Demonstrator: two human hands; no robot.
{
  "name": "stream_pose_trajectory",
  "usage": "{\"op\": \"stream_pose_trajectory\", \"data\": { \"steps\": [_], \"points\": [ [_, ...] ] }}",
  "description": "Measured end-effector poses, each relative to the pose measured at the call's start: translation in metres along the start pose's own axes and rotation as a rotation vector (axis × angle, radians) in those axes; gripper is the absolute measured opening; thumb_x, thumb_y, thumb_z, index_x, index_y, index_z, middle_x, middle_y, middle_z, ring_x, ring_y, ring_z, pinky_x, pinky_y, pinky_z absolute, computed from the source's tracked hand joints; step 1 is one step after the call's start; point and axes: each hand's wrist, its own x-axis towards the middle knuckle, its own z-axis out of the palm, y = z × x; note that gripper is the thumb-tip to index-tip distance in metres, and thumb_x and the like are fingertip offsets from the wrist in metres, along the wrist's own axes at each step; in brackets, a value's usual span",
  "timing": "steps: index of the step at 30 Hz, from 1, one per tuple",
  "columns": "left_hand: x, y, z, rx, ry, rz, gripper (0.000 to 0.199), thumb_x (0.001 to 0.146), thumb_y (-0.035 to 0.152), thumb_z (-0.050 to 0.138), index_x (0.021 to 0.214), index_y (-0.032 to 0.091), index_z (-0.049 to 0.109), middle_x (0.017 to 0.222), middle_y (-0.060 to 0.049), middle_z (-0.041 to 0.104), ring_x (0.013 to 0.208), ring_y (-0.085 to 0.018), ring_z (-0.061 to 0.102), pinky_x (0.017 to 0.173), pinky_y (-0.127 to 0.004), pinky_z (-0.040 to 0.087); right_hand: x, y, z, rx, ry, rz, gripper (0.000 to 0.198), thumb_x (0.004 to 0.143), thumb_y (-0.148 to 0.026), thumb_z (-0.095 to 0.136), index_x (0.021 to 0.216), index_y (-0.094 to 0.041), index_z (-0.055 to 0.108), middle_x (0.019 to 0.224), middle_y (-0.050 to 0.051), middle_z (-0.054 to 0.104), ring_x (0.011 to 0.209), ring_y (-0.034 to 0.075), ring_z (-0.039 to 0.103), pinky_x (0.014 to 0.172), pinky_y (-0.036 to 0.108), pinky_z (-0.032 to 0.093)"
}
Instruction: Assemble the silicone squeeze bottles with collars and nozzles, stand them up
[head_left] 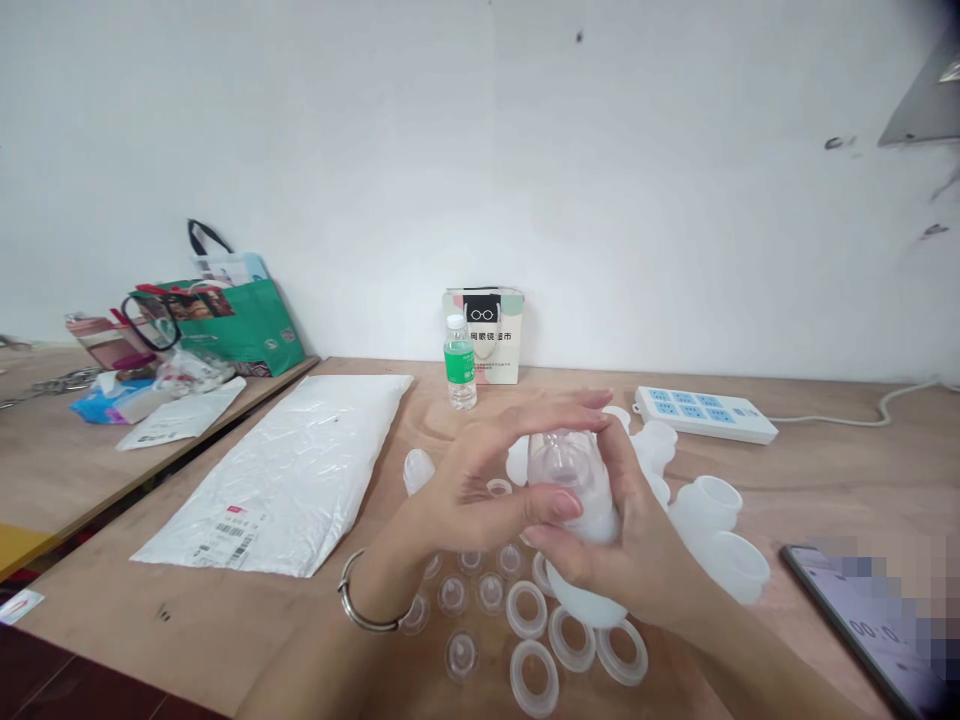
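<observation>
Clear-topped bottle gripped between left hand and right hand; work judged partway: rings, caps, other bottles left unjoined.

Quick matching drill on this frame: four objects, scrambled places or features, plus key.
1. clear-topped container
2. water bottle
3. power strip
4. phone

A. at the lower right of the view
B. wears a green label
C. held between left hand and right hand
D. has blue sockets

Pairs: 1-C, 2-B, 3-D, 4-A
</observation>
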Motion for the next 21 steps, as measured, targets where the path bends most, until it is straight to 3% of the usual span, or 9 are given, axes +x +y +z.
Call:
{"op": "stream_pose_trajectory", "data": {
  "steps": [4, 9, 12, 17, 21],
  "points": [
    [0.000, -0.005, 0.001, -0.066, -0.020, 0.012, 0.043, 0.088, 0.031, 0.063, 0.130, 0.033, 0.054, 0.142, -0.001, 0.053, 0.135, -0.026, 0.043, 0.118, -0.049, 0.030, 0.000, -0.002, 0.001, 0.030, 0.004, 0.017, 0.061, 0.070, -0.029, 0.077, 0.116, -0.032, 0.037, 0.106, 0.004, 0.061, 0.092, 0.025, 0.066, 0.067, 0.037, 0.060],
    [-0.004, -0.005, -0.004, -0.108, -0.041, -0.223, 0.050, 0.093, 0.047, 0.048, 0.141, 0.037, 0.038, 0.149, -0.002, 0.042, 0.139, -0.028, 0.037, 0.117, -0.047, 0.031, 0.005, -0.002, 0.003, 0.151, -0.019, 0.167, 0.058, 0.073, -0.032, 0.073, 0.115, -0.032, 0.034, 0.101, 0.003, 0.062, 0.089, 0.024, 0.068, 0.066, 0.036, 0.060],
    [-0.003, 0.003, -0.008, 0.048, -0.076, -0.301, 0.060, 0.091, 0.042, 0.054, 0.146, 0.038, 0.029, 0.153, -0.001, 0.036, 0.139, -0.029, 0.036, 0.116, -0.047, 0.032, 0.008, 0.004, 0.001, 0.056, 0.030, 0.161, 0.060, 0.070, -0.028, 0.075, 0.110, -0.029, 0.031, 0.103, 0.003, 0.061, 0.092, 0.024, 0.067, 0.071, 0.038, 0.059],
    [-0.001, 0.012, -0.003, 0.263, 0.029, -0.366, 0.072, 0.083, 0.024, 0.068, 0.144, 0.036, 0.032, 0.150, -0.004, 0.039, 0.128, -0.025, 0.048, 0.103, -0.038, 0.047, 0.010, 0.023, 0.004, -0.018, 0.017, 0.023, 0.070, 0.072, -0.015, 0.070, 0.119, -0.029, 0.021, 0.124, 0.010, 0.053, 0.112, 0.024, 0.060, 0.090, 0.045, 0.053],
    [0.002, 0.009, -0.010, 0.311, 0.174, -0.348, 0.068, 0.083, 0.024, 0.067, 0.141, 0.032, 0.034, 0.133, -0.007, 0.054, 0.111, -0.022, 0.060, 0.095, -0.037, 0.052, 0.014, 0.028, 0.009, 0.022, 0.135, -0.136, 0.070, 0.074, -0.018, 0.071, 0.121, -0.033, 0.021, 0.138, 0.009, 0.040, 0.130, 0.023, 0.046, 0.103, 0.048, 0.045]
  ]
}}
